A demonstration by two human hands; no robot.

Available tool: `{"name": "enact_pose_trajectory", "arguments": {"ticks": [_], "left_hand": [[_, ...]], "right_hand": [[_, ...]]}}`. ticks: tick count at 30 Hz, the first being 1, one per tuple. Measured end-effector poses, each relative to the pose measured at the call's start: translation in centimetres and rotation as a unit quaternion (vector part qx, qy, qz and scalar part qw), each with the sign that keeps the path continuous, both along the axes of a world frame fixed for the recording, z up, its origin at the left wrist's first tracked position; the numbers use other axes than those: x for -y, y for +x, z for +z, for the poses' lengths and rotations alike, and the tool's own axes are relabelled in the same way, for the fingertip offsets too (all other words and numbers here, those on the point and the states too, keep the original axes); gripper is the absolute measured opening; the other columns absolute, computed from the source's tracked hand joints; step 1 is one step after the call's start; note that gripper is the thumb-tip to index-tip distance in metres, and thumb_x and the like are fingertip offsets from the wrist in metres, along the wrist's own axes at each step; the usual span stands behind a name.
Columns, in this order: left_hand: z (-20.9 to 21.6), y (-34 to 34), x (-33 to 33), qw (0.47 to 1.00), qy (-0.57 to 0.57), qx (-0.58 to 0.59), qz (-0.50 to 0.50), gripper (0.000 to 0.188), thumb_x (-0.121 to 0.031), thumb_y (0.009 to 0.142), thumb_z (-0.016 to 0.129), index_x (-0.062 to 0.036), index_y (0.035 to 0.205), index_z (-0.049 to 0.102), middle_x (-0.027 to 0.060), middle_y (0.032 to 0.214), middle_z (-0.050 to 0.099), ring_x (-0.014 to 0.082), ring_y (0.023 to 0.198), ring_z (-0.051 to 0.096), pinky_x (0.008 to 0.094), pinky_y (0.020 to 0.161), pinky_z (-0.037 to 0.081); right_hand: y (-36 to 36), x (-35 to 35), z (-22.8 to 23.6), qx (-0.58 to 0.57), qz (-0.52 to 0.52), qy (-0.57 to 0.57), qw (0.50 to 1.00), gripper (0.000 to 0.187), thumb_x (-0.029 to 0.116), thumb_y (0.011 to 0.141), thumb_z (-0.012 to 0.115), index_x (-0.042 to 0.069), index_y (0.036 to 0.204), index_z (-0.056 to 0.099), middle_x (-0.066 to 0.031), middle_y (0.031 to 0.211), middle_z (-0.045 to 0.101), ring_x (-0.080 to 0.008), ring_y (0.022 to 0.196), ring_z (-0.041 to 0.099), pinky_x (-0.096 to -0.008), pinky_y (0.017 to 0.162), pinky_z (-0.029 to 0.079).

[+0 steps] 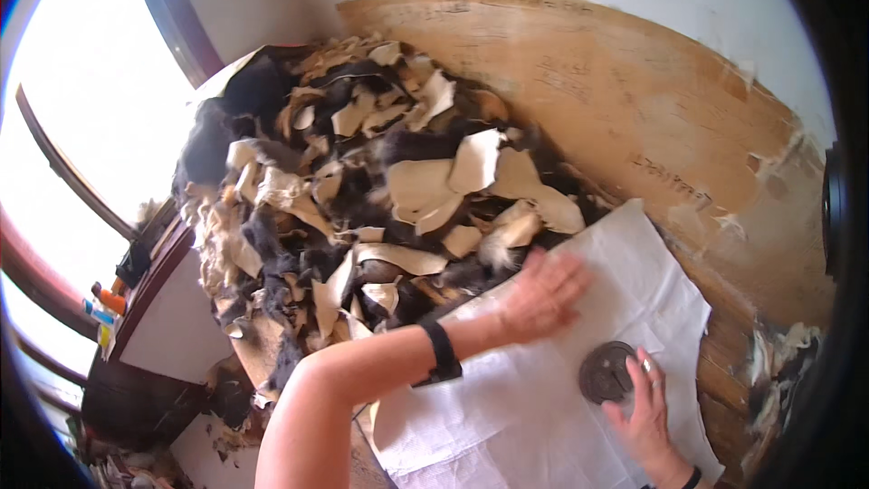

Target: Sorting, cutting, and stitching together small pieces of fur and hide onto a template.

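A white cloth (516, 417) is spread over the work surface, with creases across it. My left hand (545, 297) lies flat on its far part, fingers stretched out and slightly blurred by motion. On the right part of the cloth rests a dark, round metal disc (601, 373), like a weight plate. The thumb and fingers of my right hand (647, 407) curl around the near right edge of this disc. Beyond the cloth rises a large heap of fur and hide scraps (421, 186), dark hair on some and pale skin on others.
Bright windows (86, 63) stand at the left, with small bottles (110, 301) on the sill. A wooden panel (588, 72) with handwriting lines the wall behind. Fluffy scraps (780, 371) lie at the right edge, and a dark container (136, 398) stands lower left.
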State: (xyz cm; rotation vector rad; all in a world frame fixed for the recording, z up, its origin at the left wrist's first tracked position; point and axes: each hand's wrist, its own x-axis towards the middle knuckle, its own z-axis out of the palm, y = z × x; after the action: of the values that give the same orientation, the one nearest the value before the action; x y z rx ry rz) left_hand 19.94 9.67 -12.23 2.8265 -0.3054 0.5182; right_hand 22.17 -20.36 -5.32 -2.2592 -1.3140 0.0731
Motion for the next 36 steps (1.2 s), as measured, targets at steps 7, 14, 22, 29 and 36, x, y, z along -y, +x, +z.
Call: {"name": "enact_pose_trajectory", "arguments": {"ticks": [7,14,22,29,36], "left_hand": [[4.5,0.8,-4.2,0.950,0.138,-0.068,0.272,0.037,-0.025,0.092,0.060,-0.0055,0.123,0.056,0.0136,0.107,0.060,0.0335,0.101,0.059,0.0462,0.089,0.047],[4.9,-2.4,10.6,0.980,-0.123,-0.100,-0.123,0.086,-0.040,0.065,0.082,-0.0144,0.139,0.047,0.0165,0.145,0.041,0.0365,0.134,0.038,0.0506,0.108,0.032],[2.8,1.4,3.6,0.997,-0.058,-0.043,0.034,0.077,-0.039,0.055,0.082,-0.0131,0.123,0.057,0.0104,0.118,0.058,0.0316,0.113,0.053,0.0461,0.095,0.039],[4.6,2.5,-1.4,0.917,-0.302,-0.140,0.221,0.053,-0.025,0.072,0.081,-0.0064,0.116,0.059,0.0147,0.114,0.058,0.0340,0.110,0.054,0.0432,0.093,0.044],[4.5,1.5,-0.7,0.938,-0.087,-0.143,0.305,0.068,-0.039,0.056,0.090,-0.0105,0.112,0.061,0.0105,0.111,0.055,0.0317,0.110,0.053,0.0430,0.092,0.046]], "right_hand": [[-3.8,10.1,-3.1,-0.016,-0.036,-0.069,0.997,0.074,0.037,0.082,0.070,-0.003,0.137,0.042,-0.0293,0.143,0.036,-0.0489,0.130,0.037,-0.0575,0.106,0.033],[-4.3,10.5,-3.0,0.046,-0.036,-0.054,0.997,0.065,0.040,0.082,0.067,-0.003,0.128,0.051,-0.0262,0.137,0.043,-0.0448,0.130,0.039,-0.0641,0.109,0.024],[-4.7,11.1,-4.3,0.071,-0.056,-0.052,0.995,0.061,0.035,0.080,0.066,0.000,0.128,0.051,-0.0244,0.138,0.043,-0.0415,0.132,0.038,-0.0684,0.111,0.016],[-4.6,10.8,-2.9,0.071,-0.083,-0.035,0.993,0.063,0.035,0.079,0.068,0.002,0.130,0.051,-0.0224,0.136,0.045,-0.0374,0.130,0.042,-0.0667,0.111,0.020],[-1.8,8.0,-2.6,-0.002,-0.101,-0.036,0.994,0.060,0.026,0.083,0.067,0.002,0.134,0.047,-0.0216,0.122,0.053,-0.0375,0.110,0.054,-0.0497,0.096,0.043]]}}
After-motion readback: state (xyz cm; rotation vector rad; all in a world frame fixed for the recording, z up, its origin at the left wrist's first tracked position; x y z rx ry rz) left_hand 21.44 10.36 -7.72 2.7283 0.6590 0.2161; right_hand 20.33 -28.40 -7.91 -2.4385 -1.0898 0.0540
